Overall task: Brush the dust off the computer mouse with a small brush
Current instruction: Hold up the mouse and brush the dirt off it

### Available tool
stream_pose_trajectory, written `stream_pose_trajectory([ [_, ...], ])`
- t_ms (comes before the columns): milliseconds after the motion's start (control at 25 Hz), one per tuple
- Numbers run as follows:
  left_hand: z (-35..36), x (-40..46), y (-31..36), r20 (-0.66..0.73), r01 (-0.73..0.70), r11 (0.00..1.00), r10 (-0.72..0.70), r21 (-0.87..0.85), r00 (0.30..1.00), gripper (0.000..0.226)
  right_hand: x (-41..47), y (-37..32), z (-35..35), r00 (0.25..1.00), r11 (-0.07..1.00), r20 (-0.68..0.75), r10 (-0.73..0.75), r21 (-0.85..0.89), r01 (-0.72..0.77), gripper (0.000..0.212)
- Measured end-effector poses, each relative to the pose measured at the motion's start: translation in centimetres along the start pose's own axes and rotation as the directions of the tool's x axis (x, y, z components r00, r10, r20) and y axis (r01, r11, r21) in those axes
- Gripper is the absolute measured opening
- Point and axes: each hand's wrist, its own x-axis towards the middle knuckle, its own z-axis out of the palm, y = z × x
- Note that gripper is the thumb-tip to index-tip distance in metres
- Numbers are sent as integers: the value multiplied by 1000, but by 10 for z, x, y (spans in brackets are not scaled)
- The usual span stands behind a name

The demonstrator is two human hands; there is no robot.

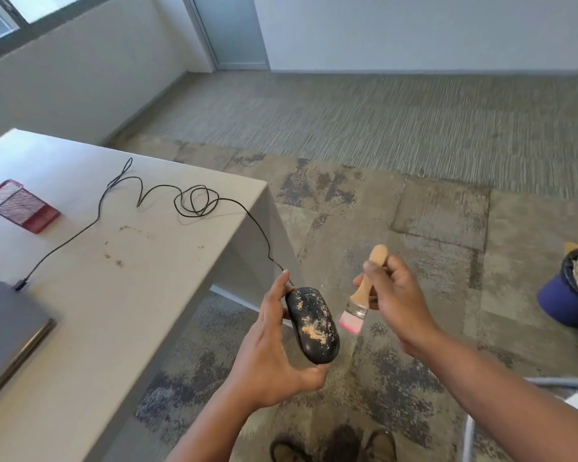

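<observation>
Computer mouse (312,325) held off the worktop (121,288), out over the carpeted floor (414,211) just past the worktop's corner. Left hand (271,348) wrapped round the mouse: fingers behind its far side, thumb under the near end, grip closed on the body with the top face turned up. Cable (167,195) trailing from the mouse's front back across the worktop in loose loops to a plug at the laptop (10,331).

Small brush (359,300) in the right hand (394,301), grip closed on the wooden handle, pink bristles pointing down and left. Bristles just beside the mouse's right edge, apart from it; no contact visible.

Condition of the mouse: tan dust plainly present. Heaviest patch on the rear half of the top face, lighter speckling along the middle and toward the front. No clean swept band discernible.

Assessment: both items in hand and positioned, brushing at most barely begun. Main deposit untouched; judged early in the task. Remaining: sweep the rear patch, then the speckled middle and front, probably the sides as well. Underside hidden, condition not determinable.

Also noted: scattered tan crumbs on the worktop (117,258) near the cable, outside the task as worded. Red mesh holder (19,206) at the worktop's far left, not involved.
</observation>
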Motion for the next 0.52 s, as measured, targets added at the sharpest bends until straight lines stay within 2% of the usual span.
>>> stream_pose_trajectory([
  [120,7,-2,7,-5,23,999,-24,-25,1000,137,-8,6,-1,977,993,214,-8,-114,34,12],
  [200,9,0,10,-13,17,999,-17,-35,1000,137,-11,7,0,950,994,311,-1,-106,36,12],
  [360,7,1,14,-51,-14,999,12,-48,999,139,-13,9,1,920,999,391,-19,-19,29,13],
  [520,0,-5,13,-94,-29,996,21,-80,995,141,-16,2,5,889,995,459,12,86,-58,15],
])
